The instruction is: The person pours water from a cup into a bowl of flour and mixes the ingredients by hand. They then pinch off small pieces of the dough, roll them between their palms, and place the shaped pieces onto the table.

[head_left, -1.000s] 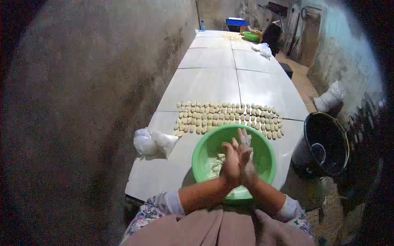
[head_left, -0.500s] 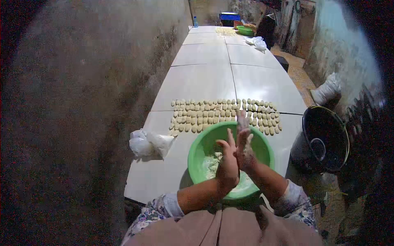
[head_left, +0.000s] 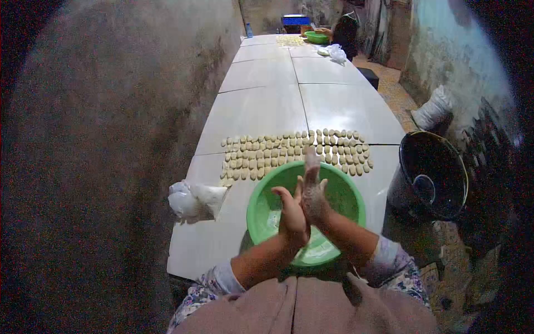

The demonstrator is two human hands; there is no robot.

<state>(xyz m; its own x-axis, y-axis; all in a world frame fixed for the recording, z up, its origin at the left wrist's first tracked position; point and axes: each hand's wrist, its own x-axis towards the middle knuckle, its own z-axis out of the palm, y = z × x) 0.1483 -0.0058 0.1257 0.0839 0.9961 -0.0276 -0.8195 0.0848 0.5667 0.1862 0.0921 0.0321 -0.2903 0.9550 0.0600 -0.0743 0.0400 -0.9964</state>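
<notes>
hands: I'm seeing the left hand [head_left: 291, 214] and right hand [head_left: 313, 192] pressing flat against each other, palm to palm, fingers stretched out, right over the bowl. Both are looking floury. If there's something squeezed between the palms, I can't tell, it's hidden.

green bowl [head_left: 261, 197]: sitting at the near edge of the desk [head_left: 261, 106], right in front of the person. I'm making out pale dough [head_left: 273, 218] lying in the bottom, mostly covered by the hands and forearms.

dough pieces [head_left: 278, 156]: lying in tidy rows on the desk just beyond the bowl, the nearest row almost touching its far rim. Small, yellowish, too many to count.

plastic bag [head_left: 194, 200]: slumping on the desk just left of the bowl, white stuff inside, can't tell what exactly.

black bucket [head_left: 431, 175]: standing on the floor right of the desk, well apart from the bowl. Something round is showing inside it, too dark for me to name.

far end: I'm spotting a second green bowl [head_left: 316, 37], another white bag [head_left: 336, 53] and a blue crate [head_left: 295, 21] way down the desk, with another person [head_left: 346, 30] working there.

white sack [head_left: 434, 114]: leaning by the right wall.
</notes>
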